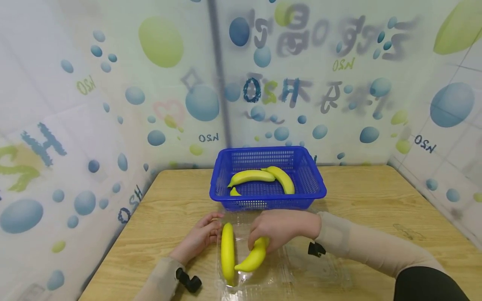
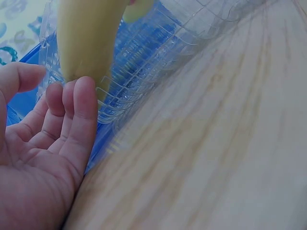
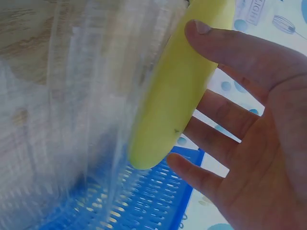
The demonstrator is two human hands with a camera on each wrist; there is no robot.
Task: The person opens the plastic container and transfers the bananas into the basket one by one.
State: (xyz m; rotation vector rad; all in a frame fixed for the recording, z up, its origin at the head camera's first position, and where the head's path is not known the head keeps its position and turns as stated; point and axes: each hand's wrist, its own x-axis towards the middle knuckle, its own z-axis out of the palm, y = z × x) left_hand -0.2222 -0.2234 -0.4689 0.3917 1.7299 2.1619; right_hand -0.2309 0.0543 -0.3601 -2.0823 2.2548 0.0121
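Observation:
My right hand (image 1: 280,228) holds a yellow banana (image 1: 254,257) over the clear plastic clamshell box (image 1: 269,281), with thumb and fingers on opposite sides of it. A second banana (image 1: 227,253) lies lengthwise along the left side of that box. Beside the box's left wall is my left hand (image 1: 201,236), palm turned up, fingers slightly bent and thumb apart. In the left wrist view its fingertips (image 2: 85,93) are at the box wall; whether they touch it I cannot tell. The right wrist view shows the held banana (image 3: 168,100) tilted, with the thumb on its near side.
Behind the box stands a blue perforated basket (image 1: 268,197) holding bananas, two of them plainly visible, and a yellow tip at its front wall. The box's clear lid (image 1: 320,271) spreads to the right on the wooden table (image 1: 376,200). Patterned walls enclose the table.

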